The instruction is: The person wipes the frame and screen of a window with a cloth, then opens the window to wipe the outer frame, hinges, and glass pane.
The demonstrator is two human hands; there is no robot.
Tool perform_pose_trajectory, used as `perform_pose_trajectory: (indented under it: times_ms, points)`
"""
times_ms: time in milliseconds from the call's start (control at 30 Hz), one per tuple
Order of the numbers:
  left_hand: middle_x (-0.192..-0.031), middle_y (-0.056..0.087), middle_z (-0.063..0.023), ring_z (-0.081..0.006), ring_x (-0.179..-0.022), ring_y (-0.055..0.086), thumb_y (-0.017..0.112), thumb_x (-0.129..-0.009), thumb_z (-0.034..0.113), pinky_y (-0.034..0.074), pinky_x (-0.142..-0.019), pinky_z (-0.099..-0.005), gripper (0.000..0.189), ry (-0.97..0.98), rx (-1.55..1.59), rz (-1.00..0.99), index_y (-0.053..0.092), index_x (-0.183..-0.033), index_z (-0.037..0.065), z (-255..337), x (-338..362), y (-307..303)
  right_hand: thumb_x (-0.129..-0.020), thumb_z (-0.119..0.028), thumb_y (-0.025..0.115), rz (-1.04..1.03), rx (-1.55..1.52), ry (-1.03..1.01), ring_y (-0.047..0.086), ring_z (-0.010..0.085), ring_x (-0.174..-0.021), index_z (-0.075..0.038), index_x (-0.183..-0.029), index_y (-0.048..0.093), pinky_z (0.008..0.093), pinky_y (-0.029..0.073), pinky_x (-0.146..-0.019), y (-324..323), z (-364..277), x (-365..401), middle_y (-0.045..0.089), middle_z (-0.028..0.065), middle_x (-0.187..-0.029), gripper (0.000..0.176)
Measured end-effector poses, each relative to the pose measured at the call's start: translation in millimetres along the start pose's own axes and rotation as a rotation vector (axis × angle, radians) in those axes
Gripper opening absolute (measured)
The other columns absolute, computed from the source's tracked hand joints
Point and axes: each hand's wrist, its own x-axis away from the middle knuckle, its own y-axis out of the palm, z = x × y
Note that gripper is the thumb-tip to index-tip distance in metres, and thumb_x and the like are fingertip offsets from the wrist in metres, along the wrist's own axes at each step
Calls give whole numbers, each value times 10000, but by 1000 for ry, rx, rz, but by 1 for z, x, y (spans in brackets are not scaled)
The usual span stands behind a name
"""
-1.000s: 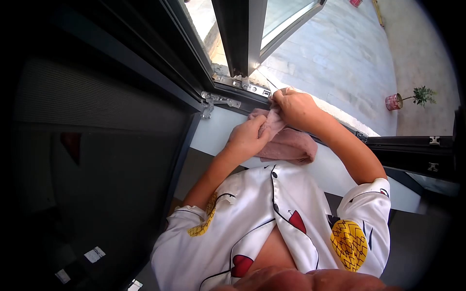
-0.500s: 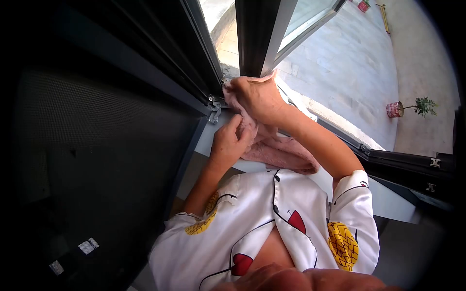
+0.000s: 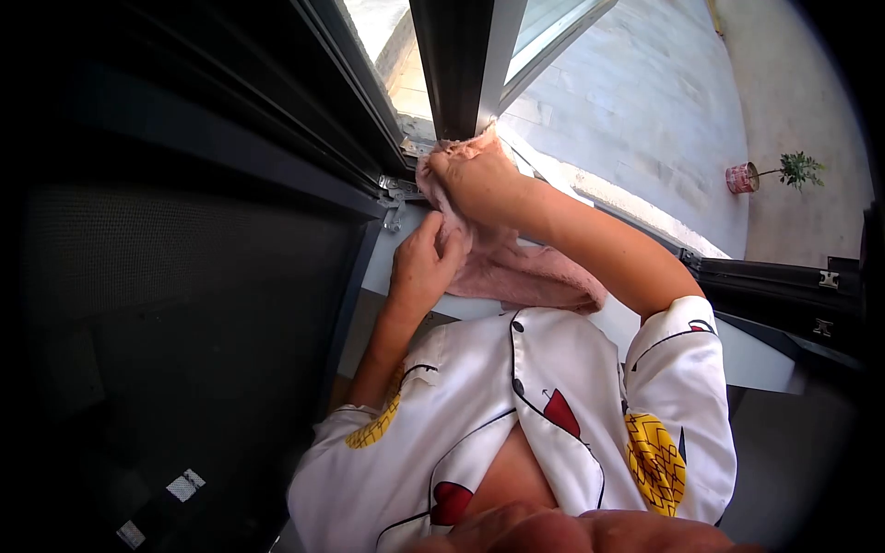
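Note:
A pink plush cloth (image 3: pixel 530 279) hangs in folds over the pale windowsill (image 3: pixel 742 355). My right hand (image 3: pixel 484 184) presses a bunched end of it against the foot of the dark window post (image 3: pixel 452 78), fingers wrapped into the fabric and partly hidden. Lower and to the left, my left hand (image 3: pixel 426 263) pinches another fold of the same cloth between thumb and fingers. A metal hinge (image 3: pixel 395 198) on the frame corner lies just left of the cloth.
A dark mesh screen panel (image 3: pixel 184 276) stands open on the left. The opened glass sash (image 3: pixel 553 37) slants outward at the top. Along the right runs the lower frame rail (image 3: pixel 774 290) with metal catches. Outside is a potted plant (image 3: pixel 742 178).
The whole view has shifted slightly, so the window post and plant sit further left and higher. Both hands keep their hold on the cloth, the right still at the post's foot.

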Motion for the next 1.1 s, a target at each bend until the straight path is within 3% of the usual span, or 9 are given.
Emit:
perform_pose_trajectory:
  times_ms: [133,233,333,367,567,833,967,1067,1100]
  points:
    - [-910,579,-203,-407,-837,583,598,-859,126,469,-720,-467,163,234,-65,41,533,-924,-9,-2,3,12,-597,-172,825,12,-48,69,668,346,-971,25,-1248,414,432,533,-724,-8,-4,34,629,238,-1073,794]
    - [-957,559,-194,-404,-869,572,596,-836,91,473,-744,-456,158,332,-33,34,533,-931,-19,6,3,20,-619,-194,815,185,140,71,684,361,-890,20,-1228,422,432,541,-659,17,1,48,655,225,-989,756]
    - [-960,559,-194,-406,-871,571,591,-826,75,480,-755,-455,169,285,-19,-91,535,-951,-23,14,3,21,-648,-202,796,-91,-25,272,683,385,-768,9,-1206,425,446,540,-640,-12,0,74,673,201,-869,702]
    - [-963,560,-195,-406,-875,571,590,-823,75,482,-758,-455,176,278,-22,-118,535,-959,-22,15,3,24,-744,-190,718,-58,26,274,670,391,-673,3,-1187,432,457,529,-604,-6,6,86,674,180,-774,562]
    - [-969,602,-195,-398,-903,596,614,-859,122,492,-774,-421,212,417,-45,-263,567,-1025,-1,28,-2,50,-891,-148,532,11,-1,437,666,377,-645,-81,-1185,459,469,507,-569,12,24,150,674,177,-770,309]
    - [-951,643,-192,-376,-879,628,599,-872,123,494,-757,-429,183,495,5,-639,591,-1024,21,64,-19,103,-895,-205,585,9,-13,746,657,381,-680,-137,-1184,523,486,506,-613,8,52,244,674,169,-784,304]
    - [-956,648,-188,-380,-889,626,584,-863,70,492,-769,-429,201,658,77,-722,581,-1056,15,81,-26,150,-925,-204,532,196,-38,878,640,393,-726,-88,-997,543,486,497,-628,8,77,292,666,178,-812,137]
    - [-917,645,-169,-377,-868,622,588,-821,41,490,-752,-444,214,823,107,-783,573,-1034,27,114,-27,160,-835,-12,584,778,244,674,631,304,-724,-99,-1130,616,403,490,-610,-3,52,295,639,105,-824,310]
    - [-895,640,-161,-375,-851,623,588,-806,46,492,-727,-446,193,876,190,-791,561,-997,29,123,-22,161,-815,4,596,817,271,705,624,288,-728,-94,-1157,616,393,484,-619,-4,44,302,629,89,-811,356]
